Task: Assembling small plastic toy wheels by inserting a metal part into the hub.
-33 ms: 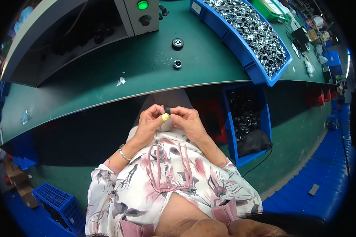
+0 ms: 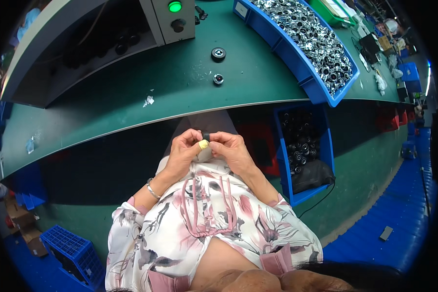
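My left hand point(image 2: 184, 152) and my right hand point(image 2: 231, 150) meet in front of my lap, below the bench's front edge. Pinched between their fingertips is a small black piece point(image 2: 206, 136), mostly hidden by the fingers, so its exact kind does not show. A yellow wrap point(image 2: 203, 144) covers the tip of my left thumb, close beside the right thumb. On the green bench beyond my hands stand a black round part with a silver centre point(image 2: 218, 54) and a smaller black-and-silver one point(image 2: 218, 79).
A blue bin point(image 2: 332, 100) of shiny metal parts sits on the bench point(image 2: 180, 78) at right. Below it, a lower blue bin point(image 2: 330, 146) holds black round parts and a dark bag. A grey machine point(image 2: 173, 36) with a green light stands far left. White scraps point(image 2: 149, 100) lie nearby.
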